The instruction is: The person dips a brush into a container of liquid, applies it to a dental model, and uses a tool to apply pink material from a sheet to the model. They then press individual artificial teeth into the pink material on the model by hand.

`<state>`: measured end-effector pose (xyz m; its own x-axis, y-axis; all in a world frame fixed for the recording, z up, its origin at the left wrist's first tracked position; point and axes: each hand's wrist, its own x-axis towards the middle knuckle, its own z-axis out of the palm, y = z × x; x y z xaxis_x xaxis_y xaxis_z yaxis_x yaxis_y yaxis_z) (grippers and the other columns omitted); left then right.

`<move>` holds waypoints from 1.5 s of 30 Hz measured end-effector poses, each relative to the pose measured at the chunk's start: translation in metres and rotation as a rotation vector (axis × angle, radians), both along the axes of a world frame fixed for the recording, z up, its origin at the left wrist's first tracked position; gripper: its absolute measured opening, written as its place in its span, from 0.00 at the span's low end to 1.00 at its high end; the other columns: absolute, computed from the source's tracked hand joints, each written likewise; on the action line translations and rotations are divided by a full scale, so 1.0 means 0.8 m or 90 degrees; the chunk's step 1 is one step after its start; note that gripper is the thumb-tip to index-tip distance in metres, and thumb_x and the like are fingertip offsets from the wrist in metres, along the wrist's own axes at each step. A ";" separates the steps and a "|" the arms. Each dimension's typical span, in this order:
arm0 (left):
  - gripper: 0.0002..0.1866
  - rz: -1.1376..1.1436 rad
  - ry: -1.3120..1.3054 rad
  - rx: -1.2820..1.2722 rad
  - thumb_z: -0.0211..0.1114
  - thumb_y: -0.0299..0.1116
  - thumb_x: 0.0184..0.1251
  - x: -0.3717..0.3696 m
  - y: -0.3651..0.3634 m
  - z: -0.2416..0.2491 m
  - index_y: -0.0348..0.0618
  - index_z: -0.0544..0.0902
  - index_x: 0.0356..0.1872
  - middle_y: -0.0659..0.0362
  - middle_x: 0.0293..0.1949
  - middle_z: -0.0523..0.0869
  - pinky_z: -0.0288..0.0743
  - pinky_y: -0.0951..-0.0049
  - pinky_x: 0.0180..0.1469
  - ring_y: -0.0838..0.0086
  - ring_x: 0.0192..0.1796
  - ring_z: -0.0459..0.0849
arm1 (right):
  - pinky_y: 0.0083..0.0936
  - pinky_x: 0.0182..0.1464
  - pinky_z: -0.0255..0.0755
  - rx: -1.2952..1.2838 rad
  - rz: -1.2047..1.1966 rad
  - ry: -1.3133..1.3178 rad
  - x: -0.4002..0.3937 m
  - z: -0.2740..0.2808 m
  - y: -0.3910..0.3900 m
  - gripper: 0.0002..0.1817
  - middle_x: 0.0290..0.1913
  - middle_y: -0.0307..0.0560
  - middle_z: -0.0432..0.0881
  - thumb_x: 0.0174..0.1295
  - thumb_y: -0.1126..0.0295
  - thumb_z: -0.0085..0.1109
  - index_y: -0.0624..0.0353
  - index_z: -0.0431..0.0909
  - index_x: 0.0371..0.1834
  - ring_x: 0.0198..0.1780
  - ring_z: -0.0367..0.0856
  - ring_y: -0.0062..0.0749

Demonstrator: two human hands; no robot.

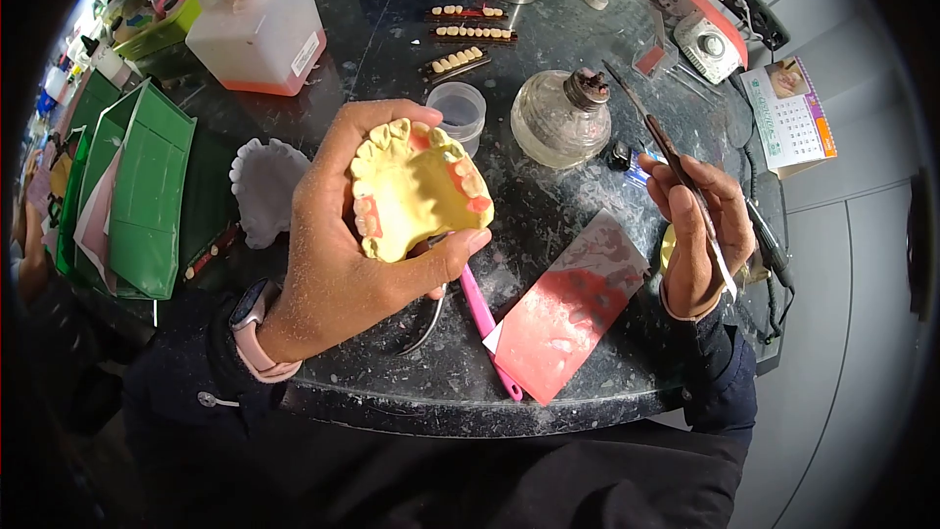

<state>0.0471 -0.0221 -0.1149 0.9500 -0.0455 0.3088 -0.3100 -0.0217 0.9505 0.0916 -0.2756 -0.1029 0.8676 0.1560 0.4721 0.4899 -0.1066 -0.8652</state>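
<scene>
Speckled with pale dust, the dark desk (pixel 392 49) is curving around the person's lap, and a glass burner (pixel 560 125) is standing on it beyond the hands, with strips of artificial teeth (pixel 473 34) lying farther back. Above the desk, the left hand (pixel 328 250) is gripping a yellow dental cast (pixel 411 191), its thumb pressing along the near edge and a finger curling over the far one. The right hand (pixel 700 225) is closing around a slim double-ended tool (pixel 670 149), one end reaching up toward the burner and the other pointing down past the palm, well apart from the cast. Below, a pink sheet (pixel 563 333) is lying across a pink handle (pixel 477 304). Judging by its looks, the cast is probably stiff, dry and fairly light, not slippery but brittle, its thin tooth edges being easy to chip. Pink patches (pixel 478 204) around the set teeth are looking like wax, likely soft when warm and quick to dent. The thick base and outer rim are offering the safest hold, keeping fingertips off teeth and pink material alike.
</scene>
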 end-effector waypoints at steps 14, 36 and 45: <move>0.37 0.002 0.002 0.003 0.70 0.18 0.44 -0.001 0.000 0.001 0.39 0.64 0.60 0.52 0.48 0.79 0.78 0.86 0.24 0.78 0.41 0.81 | 0.47 0.40 0.80 -0.091 0.108 -0.262 -0.021 -0.002 -0.020 0.06 0.31 0.49 0.67 0.57 0.71 0.58 0.60 0.72 0.34 0.32 0.70 0.30; 0.38 -0.019 -0.022 0.033 0.69 0.17 0.43 0.001 0.002 -0.003 0.39 0.64 0.61 0.51 0.48 0.79 0.77 0.87 0.22 0.78 0.39 0.83 | 0.24 0.29 0.80 -0.277 0.188 -0.263 -0.038 0.016 0.012 0.14 0.29 0.40 0.76 0.41 0.83 0.58 0.56 0.81 0.33 0.39 0.86 0.46; 0.37 -0.040 0.003 -0.018 0.69 0.17 0.44 -0.001 0.001 -0.001 0.39 0.62 0.59 0.49 0.50 0.78 0.78 0.85 0.23 0.76 0.38 0.83 | 0.32 0.38 0.85 -0.219 0.178 -0.270 -0.037 0.014 0.009 0.14 0.29 0.43 0.74 0.39 0.85 0.56 0.60 0.81 0.31 0.33 0.85 0.42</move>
